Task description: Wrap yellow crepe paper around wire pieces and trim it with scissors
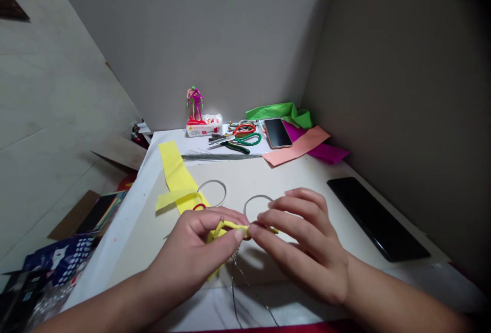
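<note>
Between thumb and fingers, my left hand pinches a wire piece wrapped in yellow crepe paper. The fingertips of my right hand are closed on the same piece's right side, their other fingers loosely spread. Thin twisted bare wires dangle from it towards the table's front edge. Just beyond the hands lie two wire rings, a left ring and a right ring partly covered by my right hand. A small red loop peeks out above my left hand. Yellow crepe strips lie behind it.
At the back are scissors, a phone, thin wires and a tissue pack with small coloured wire figures. Green, salmon and magenta paper lie back right. A black flat device lies right.
</note>
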The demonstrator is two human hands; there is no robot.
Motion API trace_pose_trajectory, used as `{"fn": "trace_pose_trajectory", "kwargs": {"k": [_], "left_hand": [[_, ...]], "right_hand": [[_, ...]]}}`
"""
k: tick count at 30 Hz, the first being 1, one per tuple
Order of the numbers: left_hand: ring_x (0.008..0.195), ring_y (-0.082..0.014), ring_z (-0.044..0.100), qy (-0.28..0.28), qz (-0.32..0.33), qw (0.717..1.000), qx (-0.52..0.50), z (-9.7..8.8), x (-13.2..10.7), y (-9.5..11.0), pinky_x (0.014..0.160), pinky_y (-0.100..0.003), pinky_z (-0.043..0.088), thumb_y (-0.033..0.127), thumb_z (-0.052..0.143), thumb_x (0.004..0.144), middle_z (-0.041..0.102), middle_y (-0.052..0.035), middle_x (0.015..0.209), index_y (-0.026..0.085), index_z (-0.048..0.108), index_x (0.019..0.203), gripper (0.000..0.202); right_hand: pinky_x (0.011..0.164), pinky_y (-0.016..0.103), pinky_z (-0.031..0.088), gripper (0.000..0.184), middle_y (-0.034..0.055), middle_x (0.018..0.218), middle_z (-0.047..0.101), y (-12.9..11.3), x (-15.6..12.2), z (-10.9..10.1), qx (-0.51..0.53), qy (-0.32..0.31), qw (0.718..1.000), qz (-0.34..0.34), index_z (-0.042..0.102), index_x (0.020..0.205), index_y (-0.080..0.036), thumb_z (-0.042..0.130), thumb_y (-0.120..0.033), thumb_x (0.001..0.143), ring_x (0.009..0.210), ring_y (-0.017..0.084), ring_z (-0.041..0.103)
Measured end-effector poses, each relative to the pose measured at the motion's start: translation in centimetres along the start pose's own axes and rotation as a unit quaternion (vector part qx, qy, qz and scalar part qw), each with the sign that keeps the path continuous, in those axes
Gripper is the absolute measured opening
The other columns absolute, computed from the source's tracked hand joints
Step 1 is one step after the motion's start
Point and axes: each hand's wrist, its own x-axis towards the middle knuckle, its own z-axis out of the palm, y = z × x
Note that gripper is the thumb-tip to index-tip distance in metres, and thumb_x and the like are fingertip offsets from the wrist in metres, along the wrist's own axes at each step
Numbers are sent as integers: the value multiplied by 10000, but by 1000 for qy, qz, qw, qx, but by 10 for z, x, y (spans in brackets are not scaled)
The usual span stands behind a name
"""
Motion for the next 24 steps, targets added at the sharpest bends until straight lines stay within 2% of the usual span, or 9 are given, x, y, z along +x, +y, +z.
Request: {"fn": "trace_pose_trajectory", "kwargs": {"k": [6,9,12,17,21,24], "left_hand": [[842,-138,640,-14,-3,1000,-13,-2,1,0,791,-198,483,259,641,817,725,-7,871,220,739,785,110],[835,-126,648,-3,19,1000,6,0,2,0,797,-185,489,228,649,807,729,5,858,226,738,766,98],[836,-116,659,22,58,998,33,2,1,0,800,-171,498,169,649,792,734,13,849,232,737,756,114],[791,-122,678,59,134,986,85,6,1,3,749,-180,517,99,635,768,745,1,812,215,739,739,158],[769,-162,666,77,188,969,143,7,3,5,754,-277,508,86,623,773,741,-26,785,197,730,735,159],[820,-204,629,77,210,952,211,6,3,2,780,-358,472,108,612,799,737,-43,815,204,725,775,150]], "right_hand": [[821,439,452,189,75,890,691,2,-4,3,54,-3,998,44,693,964,-128,557,-84,841,891,215,558],[800,432,445,215,87,875,669,0,0,4,112,4,989,92,680,950,-116,591,-21,779,874,220,548],[738,395,449,222,93,834,631,-4,5,5,183,5,971,156,663,903,-107,553,28,764,819,201,541],[735,340,465,147,65,831,585,-10,5,8,296,-8,914,278,623,868,-144,546,-27,825,821,173,551],[781,319,474,84,55,893,571,-10,4,12,357,-35,852,380,610,829,-172,563,-105,847,870,169,569],[790,307,469,63,45,884,559,-8,6,12,382,-56,812,438,617,787,-172,587,-138,831,864,164,573]]}}
